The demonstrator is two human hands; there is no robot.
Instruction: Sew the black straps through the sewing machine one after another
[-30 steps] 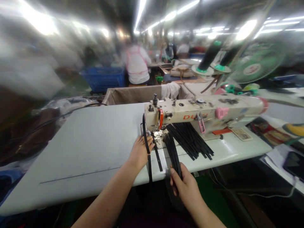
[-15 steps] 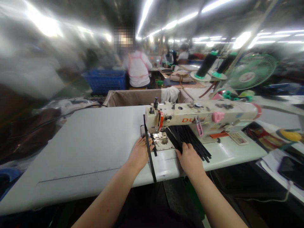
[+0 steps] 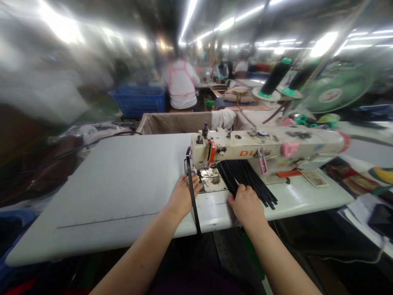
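My left hand lies low on the sewing machine bed beside the needle plate, its fingers stretched toward the presser foot. A narrow black strap runs across the back of its fingers and hangs over the table's front edge. What lies under those fingertips is hidden. To the right, my right hand has its fingers closed on a bundle of black straps, fanned out beneath the arm of the sewing machine. The needle area is partly covered by the machine head.
Pink-handled thread snips hang on the machine's front. Behind stand a fabric-lined bin, black thread cones and a green fan. A co-worker in a white top sits beyond, near a blue crate.
The view has shifted slightly, moving the scene right. A short black strap end that showed below my left fingertips is no longer visible. My right hand stays on the bundle.
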